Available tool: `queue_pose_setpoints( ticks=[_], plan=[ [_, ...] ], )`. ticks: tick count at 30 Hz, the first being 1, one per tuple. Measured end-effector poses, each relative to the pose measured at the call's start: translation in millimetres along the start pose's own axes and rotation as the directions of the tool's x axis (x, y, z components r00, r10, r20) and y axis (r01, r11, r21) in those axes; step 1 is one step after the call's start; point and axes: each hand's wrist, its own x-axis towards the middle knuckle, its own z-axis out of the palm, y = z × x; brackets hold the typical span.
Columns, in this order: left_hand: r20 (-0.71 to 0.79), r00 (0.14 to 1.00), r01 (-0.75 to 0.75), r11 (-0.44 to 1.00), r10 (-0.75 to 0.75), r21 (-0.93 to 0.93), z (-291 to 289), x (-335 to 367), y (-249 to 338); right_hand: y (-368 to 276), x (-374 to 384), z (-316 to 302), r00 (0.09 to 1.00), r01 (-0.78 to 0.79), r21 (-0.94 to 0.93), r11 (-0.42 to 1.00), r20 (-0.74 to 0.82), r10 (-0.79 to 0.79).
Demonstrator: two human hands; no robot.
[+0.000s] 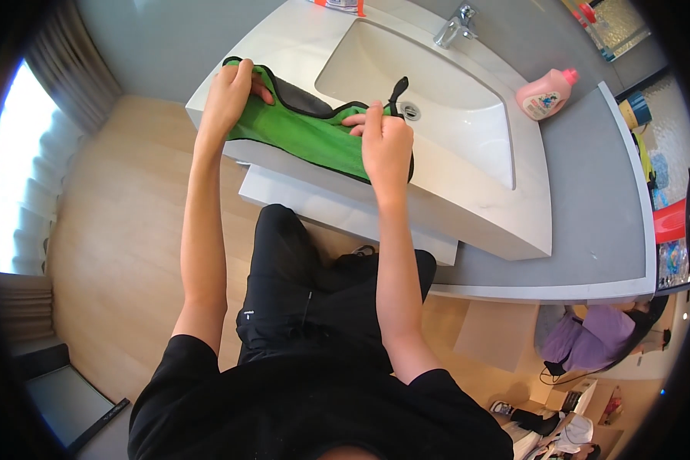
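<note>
A green cleaning cloth (299, 139) with black edging is stretched between my two hands at the front edge of the washbasin counter. Its grey side (303, 100) shows where the upper edge folds over. My left hand (236, 96) grips the cloth near its left corner, fingers curled over the edge. My right hand (385, 138) pinches it near the right end. A black hanging loop (399, 90) sticks up from that end, over the sink's near rim. Part of the cloth hangs down in front of the counter.
Behind the cloth lies a white sink (452, 115) with a chrome faucet (456, 27). On the right stands a pink detergent bottle (547, 93). An orange-and-white package (343, 6) sits at the far edge. Another person (563, 437) is at the lower right.
</note>
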Motion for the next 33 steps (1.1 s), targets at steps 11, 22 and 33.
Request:
queue_pose_setpoints(
  ticks=[11, 22, 33],
  plan=[
    [0.067, 0.998, 0.004, 0.999, -0.002, -0.039, 10, -22, 7, 8, -24, -24, 1.000, -0.024, 0.106, 0.994, -0.005, 0.025],
    [0.148, 0.975, 0.211, 0.888, -0.164, -0.408, 100, -112, -3, 58, -58, -116, 0.962, -0.116, 0.198, 0.973, -0.223, 0.160],
    [0.318, 0.948, 0.121, 0.894, 0.026, -0.431, 169, -137, 50, 145, -113, -198, 0.868, -0.311, 0.284, 0.907, -0.303, 0.393]
  ],
)
